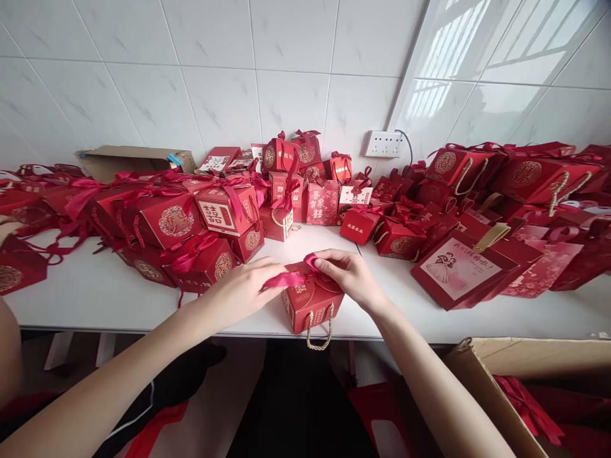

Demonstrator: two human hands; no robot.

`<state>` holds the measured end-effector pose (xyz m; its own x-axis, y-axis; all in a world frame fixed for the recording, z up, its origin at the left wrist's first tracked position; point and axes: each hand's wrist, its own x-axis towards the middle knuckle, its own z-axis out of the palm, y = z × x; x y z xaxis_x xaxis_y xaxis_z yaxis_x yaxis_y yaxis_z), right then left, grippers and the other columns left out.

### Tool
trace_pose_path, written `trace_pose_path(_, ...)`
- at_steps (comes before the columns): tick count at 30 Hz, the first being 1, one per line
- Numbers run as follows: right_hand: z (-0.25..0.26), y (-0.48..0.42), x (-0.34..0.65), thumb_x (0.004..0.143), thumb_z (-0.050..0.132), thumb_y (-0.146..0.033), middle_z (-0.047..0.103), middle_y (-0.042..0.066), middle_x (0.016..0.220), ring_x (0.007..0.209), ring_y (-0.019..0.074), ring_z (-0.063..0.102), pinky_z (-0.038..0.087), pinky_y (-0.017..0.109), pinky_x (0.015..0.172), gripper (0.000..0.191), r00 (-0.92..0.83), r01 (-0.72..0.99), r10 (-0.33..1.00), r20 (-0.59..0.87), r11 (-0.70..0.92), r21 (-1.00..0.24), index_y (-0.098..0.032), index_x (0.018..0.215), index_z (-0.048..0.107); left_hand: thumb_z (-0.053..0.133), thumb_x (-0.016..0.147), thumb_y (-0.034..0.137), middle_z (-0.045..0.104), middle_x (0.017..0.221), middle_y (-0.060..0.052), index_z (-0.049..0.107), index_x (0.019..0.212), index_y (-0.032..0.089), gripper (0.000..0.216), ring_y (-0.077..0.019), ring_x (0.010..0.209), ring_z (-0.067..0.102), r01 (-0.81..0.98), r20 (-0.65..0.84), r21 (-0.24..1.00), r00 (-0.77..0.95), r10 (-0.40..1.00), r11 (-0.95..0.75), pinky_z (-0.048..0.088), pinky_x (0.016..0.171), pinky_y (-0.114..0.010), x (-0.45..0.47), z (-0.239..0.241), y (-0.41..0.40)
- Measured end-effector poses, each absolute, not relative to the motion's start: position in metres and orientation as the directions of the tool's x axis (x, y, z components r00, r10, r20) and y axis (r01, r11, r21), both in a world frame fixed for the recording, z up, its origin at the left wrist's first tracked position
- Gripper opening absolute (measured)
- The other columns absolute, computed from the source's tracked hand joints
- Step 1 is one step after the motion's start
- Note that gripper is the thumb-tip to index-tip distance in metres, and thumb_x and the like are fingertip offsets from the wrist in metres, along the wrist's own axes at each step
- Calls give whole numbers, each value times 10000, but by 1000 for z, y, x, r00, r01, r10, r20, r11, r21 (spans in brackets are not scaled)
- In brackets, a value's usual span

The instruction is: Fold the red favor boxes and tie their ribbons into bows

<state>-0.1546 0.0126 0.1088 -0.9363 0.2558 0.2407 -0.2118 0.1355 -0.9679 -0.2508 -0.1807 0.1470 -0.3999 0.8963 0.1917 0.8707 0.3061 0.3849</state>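
Observation:
A small red gift box (310,306) with a rope handle stands near the front edge of the white table (95,292). A pink-red ribbon (289,277) lies across its top. My left hand (245,287) pinches the ribbon's left end, fingers closed. My right hand (348,275) is closed on the ribbon's loop at the top right of the box. Both hands rest on the box's lid.
Several red gift boxes (219,213) and red gift bags (458,267) crowd the back and both sides of the table. A flat cardboard box (133,159) leans at the back left. An open carton (515,381) with red ribbons sits at the lower right. A wall socket (382,144) is on the tiles.

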Motion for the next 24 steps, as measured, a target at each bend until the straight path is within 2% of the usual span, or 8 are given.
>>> trace_pose_path(1, 108, 13, -155, 775, 631, -397, 692, 47, 936, 827, 169, 620, 459, 282, 743, 242, -934, -220, 247, 258, 171, -960, -189, 876, 702, 421, 877, 348, 610, 999, -38, 600, 984, 225, 242, -195, 885, 604, 892, 217, 334, -387, 896, 305, 461, 791, -295, -250, 149, -180)
trace_pose_path(3, 108, 14, -154, 799, 600, -369, 686, 65, 1003, 899, 192, 623, 460, 309, 801, 243, -928, -232, 232, 291, 250, -940, -188, 921, 705, 428, 873, 327, 591, 1068, -45, 579, 1068, 234, 264, -200, 894, 608, 902, 259, 288, -397, 881, 321, 470, 779, -294, -249, 152, -179)
trace_pose_path(6, 107, 13, -154, 823, 570, -312, 683, 63, 1016, 921, 192, 626, 458, 331, 849, 217, -917, -251, 212, 339, 354, -901, -192, 951, 698, 452, 862, 297, 568, 1115, -45, 528, 1196, 266, 344, -197, 892, 608, 903, 291, 306, -390, 874, 301, 472, 763, -272, -249, 155, -179)
trace_pose_path(8, 106, 12, -155, 826, 566, -284, 686, 58, 995, 909, 181, 627, 462, 332, 853, 187, -910, -258, 211, 356, 385, -886, -191, 935, 686, 456, 861, 295, 583, 1060, -46, 590, 1132, 261, 303, -189, 841, 608, 907, 264, 332, -352, 898, 258, 463, 753, -258, -250, 156, -179)
trace_pose_path(11, 102, 10, -158, 797, 602, -291, 686, 52, 919, 856, 167, 635, 485, 324, 817, 145, -906, -270, 242, 348, 303, -914, -183, 891, 631, 481, 855, 316, 601, 982, -43, 666, 968, 241, 229, -178, 783, 597, 897, 200, 372, -327, 923, 237, 451, 757, -251, -253, 154, -180)
trace_pose_path(15, 98, 9, -162, 717, 688, -327, 676, 27, 811, 784, 155, 646, 500, 315, 781, 250, -903, -260, 310, 297, 154, -953, -195, 872, 543, 514, 846, 353, 604, 1028, -40, 640, 1041, 259, 251, -199, 882, 584, 887, 227, 398, -342, 912, 233, 434, 797, -256, -256, 152, -180)
trace_pose_path(20, 97, 7, -163, 717, 679, -309, 686, 51, 866, 820, 155, 652, 495, 319, 818, 214, -907, -247, 312, 283, 152, -957, -180, 859, 584, 478, 855, 294, 579, 948, -53, 684, 861, 208, 223, -143, 664, 537, 934, 280, 302, -278, 919, 190, 399, 639, -254, -254, 163, -172)
trace_pose_path(24, 97, 5, -162, 732, 652, -268, 698, 59, 864, 809, 164, 656, 493, 334, 806, 182, -898, -250, 324, 298, 181, -951, -176, 872, 581, 481, 842, 273, 574, 883, -41, 690, 840, 210, 218, -130, 614, 490, 968, 244, 208, -191, 951, 141, 327, 565, -253, -249, 178, -156)
